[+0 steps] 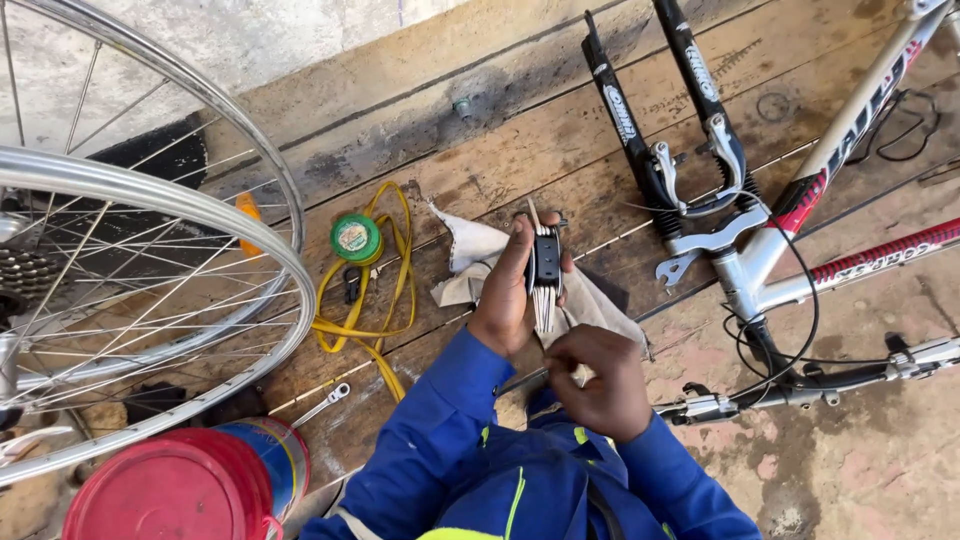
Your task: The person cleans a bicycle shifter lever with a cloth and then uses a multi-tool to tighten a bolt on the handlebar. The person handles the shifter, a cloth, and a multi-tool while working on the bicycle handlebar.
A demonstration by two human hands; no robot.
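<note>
The bicycle wheel (pixel 130 250) runs off the left edge, so only part of its rim and spokes shows, and the sprocket cluster (pixel 25 270) at its hub is half cut away. The bike frame (pixel 850 130) leaves the picture at the top and right; its fork legs (pixel 650 100) are clipped at the top. The red-lidded can (pixel 185 485) is cut by the bottom edge. The right hand (pixel 600 385) covers the lower ends of the folding tool set (pixel 545 275), and the left hand (pixel 505 295) wraps its far side. The grey rag (pixel 470 255) lies partly under both hands. The small spanner (pixel 325 400) disappears under the blue sleeve (pixel 430 440).
</note>
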